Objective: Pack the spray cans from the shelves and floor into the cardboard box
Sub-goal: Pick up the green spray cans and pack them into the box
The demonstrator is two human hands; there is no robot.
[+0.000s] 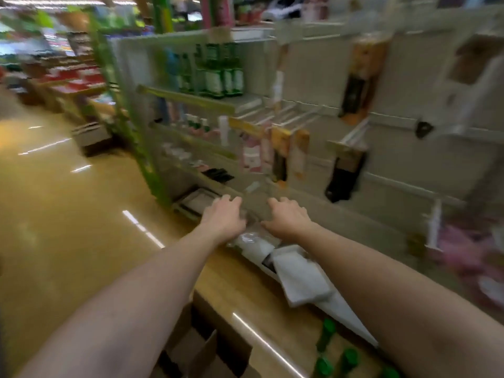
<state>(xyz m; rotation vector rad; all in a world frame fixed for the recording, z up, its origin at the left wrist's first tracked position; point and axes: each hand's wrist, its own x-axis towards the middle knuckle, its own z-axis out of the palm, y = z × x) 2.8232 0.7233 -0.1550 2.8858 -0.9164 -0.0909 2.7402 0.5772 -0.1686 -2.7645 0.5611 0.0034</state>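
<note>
The open brown cardboard box (207, 350) sits on the glossy tan floor (68, 227), well behind and below the left hand's fingers (230, 199), close to the person. The left hand (223, 214) reaches forward, fingers loosely spread and holding nothing. Far above these fingers, tall dark green cans with pale labels (218, 72) stand upright in a row on a grey metal shelf (245, 103), long axes vertical; blur hides their tops. The right hand (286, 216) lies just beside the left, fingers likewise relaxed and empty, over a white plastic-wrapped package (297, 276) at the shelving's foot. Behind the right fingers, near the forearm, green-capped spray cans (327, 334) appear to stand on the floor, caps up.

The cans are probably light, rigid and smooth, so they could slip or tip and roll. A wrap round the mid-body, below the cap, looks safest, keeping each upright into the box.
</note>
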